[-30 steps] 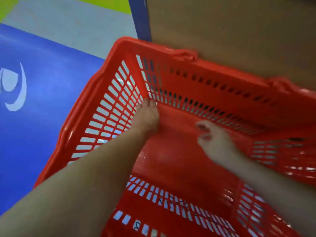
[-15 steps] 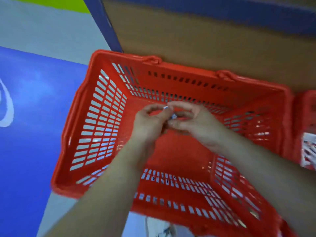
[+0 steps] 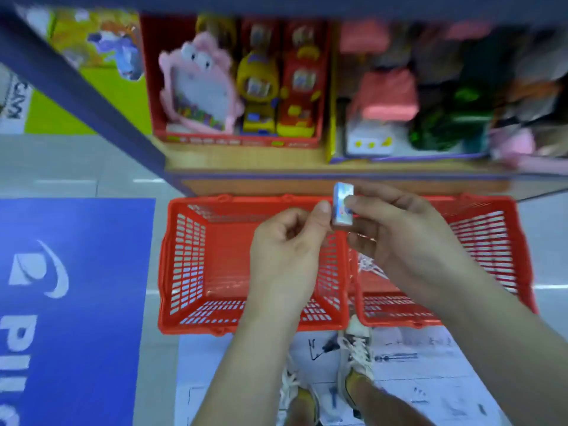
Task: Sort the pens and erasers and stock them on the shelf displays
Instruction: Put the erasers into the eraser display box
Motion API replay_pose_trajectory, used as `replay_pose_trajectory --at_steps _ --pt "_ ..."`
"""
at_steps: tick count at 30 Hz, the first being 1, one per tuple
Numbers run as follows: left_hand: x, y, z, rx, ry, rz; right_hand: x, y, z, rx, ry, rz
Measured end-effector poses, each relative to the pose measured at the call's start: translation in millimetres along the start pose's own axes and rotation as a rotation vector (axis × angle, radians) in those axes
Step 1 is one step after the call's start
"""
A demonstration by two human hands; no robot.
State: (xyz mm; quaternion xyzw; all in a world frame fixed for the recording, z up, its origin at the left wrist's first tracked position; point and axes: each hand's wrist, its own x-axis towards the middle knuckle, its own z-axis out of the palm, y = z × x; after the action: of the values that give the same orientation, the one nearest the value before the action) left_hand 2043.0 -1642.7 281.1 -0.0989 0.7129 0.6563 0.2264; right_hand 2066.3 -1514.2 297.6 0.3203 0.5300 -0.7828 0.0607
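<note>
A small wrapped eraser [image 3: 342, 204], white and blue, is pinched between the fingers of my right hand [image 3: 399, 238], held upright above the baskets. My left hand [image 3: 285, 253] is right beside it, its thumb tip touching the eraser's left edge and its other fingers curled. Both hands hover over a red plastic basket [image 3: 190, 262] on the floor, whose visible bottom looks bare. A second red basket [image 3: 491, 241] stands against its right side, mostly hidden by my right arm. No pens are visible.
A low wooden shelf [image 3: 246, 158] with blue posts runs just beyond the baskets, holding boxed toys, a pink plush board [image 3: 199, 87] and blurred goods at right. A blue floor mat [image 3: 76, 287] lies left. My shoes [image 3: 356, 348] stand on printed paper sheets below.
I rose from reaching into the left basket. My hands met and came up out of it with the eraser, and my view lifted to show the shelf and the second basket.
</note>
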Motion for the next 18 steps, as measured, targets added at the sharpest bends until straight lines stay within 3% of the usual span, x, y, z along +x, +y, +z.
replay_pose_trajectory --at_steps 6,9,18 --pt "-48 107 60 0.034 -0.194 0.241 -59 -111 -36 0.043 0.027 -0.155" --pt "-63 142 97 0.118 -0.191 0.349 -78 -148 -66 0.014 0.047 -0.212" --pt "-83 218 215 0.244 -0.243 0.466 -109 -261 -189 -0.338 -0.016 -0.457"
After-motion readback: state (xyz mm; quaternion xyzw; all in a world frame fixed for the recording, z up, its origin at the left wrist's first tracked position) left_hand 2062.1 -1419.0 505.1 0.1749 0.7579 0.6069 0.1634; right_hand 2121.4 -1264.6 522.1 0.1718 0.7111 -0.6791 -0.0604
